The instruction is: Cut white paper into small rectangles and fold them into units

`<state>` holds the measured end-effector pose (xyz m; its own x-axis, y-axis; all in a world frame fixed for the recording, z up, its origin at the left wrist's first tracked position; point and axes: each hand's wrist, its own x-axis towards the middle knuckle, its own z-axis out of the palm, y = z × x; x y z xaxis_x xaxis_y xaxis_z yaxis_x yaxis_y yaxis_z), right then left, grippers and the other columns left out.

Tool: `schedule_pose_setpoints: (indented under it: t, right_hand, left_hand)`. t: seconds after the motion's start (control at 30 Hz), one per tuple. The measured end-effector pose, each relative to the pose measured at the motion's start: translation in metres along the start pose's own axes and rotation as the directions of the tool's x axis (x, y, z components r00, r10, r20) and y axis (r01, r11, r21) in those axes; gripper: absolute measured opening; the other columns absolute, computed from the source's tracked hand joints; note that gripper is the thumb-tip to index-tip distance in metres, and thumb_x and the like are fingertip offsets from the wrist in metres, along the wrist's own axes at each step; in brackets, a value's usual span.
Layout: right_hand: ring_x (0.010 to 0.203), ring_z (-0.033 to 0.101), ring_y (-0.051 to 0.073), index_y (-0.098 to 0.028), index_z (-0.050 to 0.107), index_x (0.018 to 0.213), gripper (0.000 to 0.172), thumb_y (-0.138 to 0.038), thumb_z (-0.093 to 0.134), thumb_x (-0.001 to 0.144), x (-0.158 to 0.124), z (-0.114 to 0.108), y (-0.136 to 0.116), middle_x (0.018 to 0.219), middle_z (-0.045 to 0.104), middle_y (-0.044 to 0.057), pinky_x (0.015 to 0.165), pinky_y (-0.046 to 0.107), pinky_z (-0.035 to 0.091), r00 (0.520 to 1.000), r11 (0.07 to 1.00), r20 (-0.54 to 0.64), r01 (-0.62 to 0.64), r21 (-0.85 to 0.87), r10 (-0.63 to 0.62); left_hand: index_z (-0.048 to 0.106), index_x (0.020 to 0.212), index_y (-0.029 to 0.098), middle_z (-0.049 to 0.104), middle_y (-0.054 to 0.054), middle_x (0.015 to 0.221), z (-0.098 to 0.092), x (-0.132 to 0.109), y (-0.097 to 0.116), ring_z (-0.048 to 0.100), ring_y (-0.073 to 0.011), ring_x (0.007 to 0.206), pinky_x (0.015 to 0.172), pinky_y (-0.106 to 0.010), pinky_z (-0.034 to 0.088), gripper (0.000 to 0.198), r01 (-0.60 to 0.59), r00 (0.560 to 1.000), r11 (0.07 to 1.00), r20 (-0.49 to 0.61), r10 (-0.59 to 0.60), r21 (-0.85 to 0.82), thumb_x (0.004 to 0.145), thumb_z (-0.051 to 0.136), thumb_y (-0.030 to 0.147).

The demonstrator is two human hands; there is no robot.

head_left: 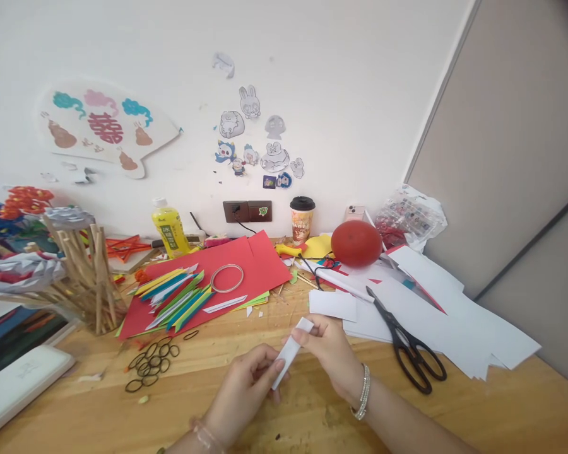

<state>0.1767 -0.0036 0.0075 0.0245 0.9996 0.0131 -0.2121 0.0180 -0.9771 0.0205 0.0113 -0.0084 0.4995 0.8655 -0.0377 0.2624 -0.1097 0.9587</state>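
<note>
A narrow folded strip of white paper [292,354] is held aslant above the wooden table, between both hands. My left hand [252,383] pinches its lower end, thumb on top. At the upper end my right hand [325,349] grips it, with the thumb pressed on the face and the fingers behind. Just beyond the right hand lie small white paper sheets [332,305]. Black-handled scissors [406,340] rest on larger white paper to the right, blades pointing away from me.
Folded colored paper strips [177,296] and a metal ring [226,278] lie on red paper [260,265]. Black elastic bands [152,364] are nearer, at left. Along the wall stand a yellow bottle [169,228], a paper cup [301,221] and a red balloon [356,243].
</note>
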Motion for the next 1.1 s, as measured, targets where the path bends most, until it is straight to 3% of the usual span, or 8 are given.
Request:
schedule_pose_setpoints:
  t: [0.17,0.33,0.5,0.63,0.8,1.1]
  right_hand:
    - [0.064,0.063,0.018,-0.016,0.054,0.064,0.027,-0.04,0.066,0.068,0.002,-0.001,0.001,0.059,0.058,-0.002,0.068,0.03,0.046,1.0,0.998,-0.013,-0.02,0.062,0.021]
    - [0.064,0.06,0.016,-0.015,0.056,0.064,0.028,-0.041,0.061,0.073,0.002,-0.004,0.003,0.059,0.057,-0.001,0.068,0.03,0.046,0.999,1.0,-0.023,0.023,0.013,-0.023]
    - [0.068,0.06,0.016,-0.016,0.058,0.081,0.028,-0.038,0.068,0.067,0.0,-0.003,0.005,0.068,0.062,0.0,0.066,0.029,0.045,0.993,0.994,0.098,-0.068,0.082,0.06]
    - [0.057,0.056,0.013,-0.013,0.061,0.069,0.027,-0.039,0.069,0.065,0.0,0.0,0.009,0.061,0.062,0.0,0.06,0.026,0.043,0.966,0.989,0.215,-0.146,0.01,0.141]
    - [0.058,0.054,0.012,-0.012,0.062,0.064,0.025,-0.036,0.068,0.066,0.001,0.001,0.014,0.058,0.061,0.0,0.06,0.025,0.041,0.987,0.994,0.12,-0.1,-0.044,0.104]
    - [0.065,0.056,0.015,-0.013,0.063,0.066,0.027,-0.038,0.072,0.06,0.003,0.0,0.015,0.065,0.063,0.001,0.065,0.028,0.044,0.988,0.988,-0.018,-0.152,0.024,0.153]
  left_hand:
    - [0.051,0.066,0.017,0.055,0.003,0.057,0.0,-0.001,-0.001,0.055,-0.0109,0.046,0.05,-0.022,0.041,0.028,-0.014,1.0,1.0,0.02,0.014,0.014,0.079,0.046,0.041]
    - [0.05,0.066,0.017,0.058,0.003,0.059,-0.001,-0.001,-0.002,0.053,-0.0104,0.043,0.047,-0.022,0.041,0.028,0.02,0.999,0.999,0.039,-0.018,-0.044,0.078,0.049,0.043]
    - [0.048,0.064,0.018,0.061,0.002,0.059,-0.001,-0.002,0.001,0.054,-0.0106,0.041,0.044,-0.022,0.04,0.031,0.07,0.997,0.989,0.035,-0.066,-0.13,0.075,0.051,0.047]
    - [0.048,0.065,0.018,0.063,0.001,0.061,-0.001,0.0,-0.001,0.055,-0.0108,0.041,0.044,-0.022,0.041,0.032,0.09,0.996,0.98,0.022,-0.088,-0.179,0.074,0.053,0.048]
    - [0.049,0.072,0.016,0.064,0.001,0.067,0.001,0.003,-0.003,0.059,-0.0119,0.045,0.049,-0.024,0.044,0.029,0.088,0.996,0.961,0.048,-0.078,-0.262,0.071,0.058,0.044]
    - [0.048,0.072,0.016,0.066,-0.001,0.068,0.001,0.003,-0.006,0.063,-0.0159,0.052,0.054,-0.029,0.048,0.034,0.124,0.992,0.944,0.027,-0.121,-0.306,0.065,0.063,0.046]
